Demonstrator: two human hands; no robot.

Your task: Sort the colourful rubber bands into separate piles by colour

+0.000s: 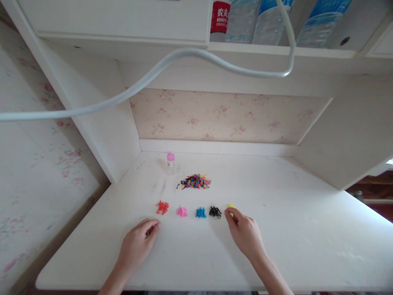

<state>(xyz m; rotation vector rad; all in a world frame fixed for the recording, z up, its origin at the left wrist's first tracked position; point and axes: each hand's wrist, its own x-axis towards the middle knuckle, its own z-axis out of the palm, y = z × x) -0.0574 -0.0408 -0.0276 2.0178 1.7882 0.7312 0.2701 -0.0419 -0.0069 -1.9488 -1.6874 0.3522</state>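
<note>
Small rubber bands lie sorted by colour in a row on the white desk: a red pile [162,207], a pink pile [182,211], a blue pile [201,212], a black pile [215,212] and a yellow pile [231,206]. Behind the row is a heap of mixed-colour bands [195,181]. My right hand [244,231] is closed in a pinch at the yellow pile and partly covers it; whatever its fingertips hold is hidden. Just in front of the red pile, my left hand [139,237] rests with thumb and index finger together. Anything between them cannot be made out.
A small clear bottle with a pink cap [170,162] stands behind the mixed heap. A white cable [190,52] arches across the upper view. Overhead, a shelf [276,49] holds several plastic bottles [242,20]. Side panels enclose the desk [307,229].
</note>
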